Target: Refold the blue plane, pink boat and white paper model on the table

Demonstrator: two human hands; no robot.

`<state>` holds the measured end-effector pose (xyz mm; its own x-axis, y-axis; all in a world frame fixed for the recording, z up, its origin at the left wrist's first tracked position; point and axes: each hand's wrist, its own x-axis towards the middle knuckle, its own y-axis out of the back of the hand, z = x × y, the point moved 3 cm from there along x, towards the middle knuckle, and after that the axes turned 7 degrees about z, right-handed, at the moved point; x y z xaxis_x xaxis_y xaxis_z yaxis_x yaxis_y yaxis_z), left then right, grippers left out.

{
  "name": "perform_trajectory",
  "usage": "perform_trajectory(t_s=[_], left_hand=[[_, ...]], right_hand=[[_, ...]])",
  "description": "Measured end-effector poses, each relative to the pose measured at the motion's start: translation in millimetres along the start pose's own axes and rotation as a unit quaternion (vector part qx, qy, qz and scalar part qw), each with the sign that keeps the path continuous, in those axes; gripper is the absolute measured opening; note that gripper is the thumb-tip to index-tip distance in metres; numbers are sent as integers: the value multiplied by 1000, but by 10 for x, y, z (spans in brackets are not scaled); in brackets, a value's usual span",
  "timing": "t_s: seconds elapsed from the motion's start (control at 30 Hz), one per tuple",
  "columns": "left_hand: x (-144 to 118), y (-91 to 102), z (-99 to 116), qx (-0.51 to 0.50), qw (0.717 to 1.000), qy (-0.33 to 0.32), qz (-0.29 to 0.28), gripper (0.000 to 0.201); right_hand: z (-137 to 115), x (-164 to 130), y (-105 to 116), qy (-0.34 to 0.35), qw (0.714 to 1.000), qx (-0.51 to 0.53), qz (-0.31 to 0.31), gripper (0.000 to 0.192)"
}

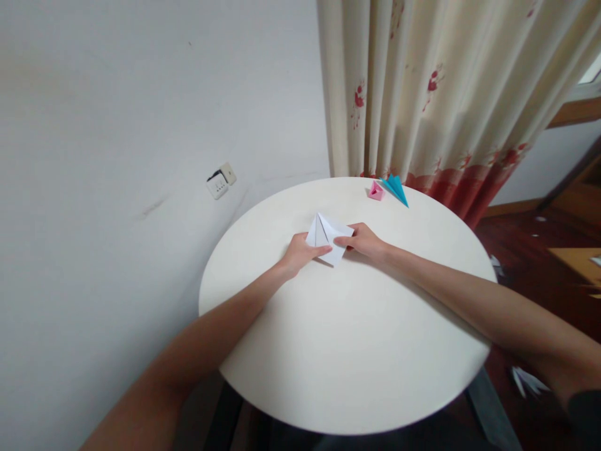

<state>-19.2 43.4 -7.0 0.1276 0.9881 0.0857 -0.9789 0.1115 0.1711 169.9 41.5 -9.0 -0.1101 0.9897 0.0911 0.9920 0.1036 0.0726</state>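
The head view looks down on a round white worktop (347, 351) with both bare arms stretched out over it. A folded white paper (327, 237) lies on the worktop a little far of centre, with creases running to a point at its far end. The left hand (300, 252) rests on the paper's near left part, its thumb laid flat across the sheet and pressing it down. The right hand (365, 240) meets the paper's right edge, fingers curled together and pinching that corner. Both hands touch the paper and sit close to each other, one on each side. At the far edge of the worktop, well apart from the hands, a small pink paper piece (375, 190) sits just beside a blue folded paper (395, 188). Behind stand a cream curtain (422, 88) with red print and a wall socket (220, 180) to the left.
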Motion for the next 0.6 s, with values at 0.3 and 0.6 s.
perform_trajectory(t_s=[0.3,0.6], left_hand=[[-7,-25,-48,31,998,22,-56,52],[-25,-45,-35,41,996,18,-78,54]], right_hand=[[-144,-19,43,21,1000,-11,-19,26],[-101,19,43,32,999,-27,0,24]])
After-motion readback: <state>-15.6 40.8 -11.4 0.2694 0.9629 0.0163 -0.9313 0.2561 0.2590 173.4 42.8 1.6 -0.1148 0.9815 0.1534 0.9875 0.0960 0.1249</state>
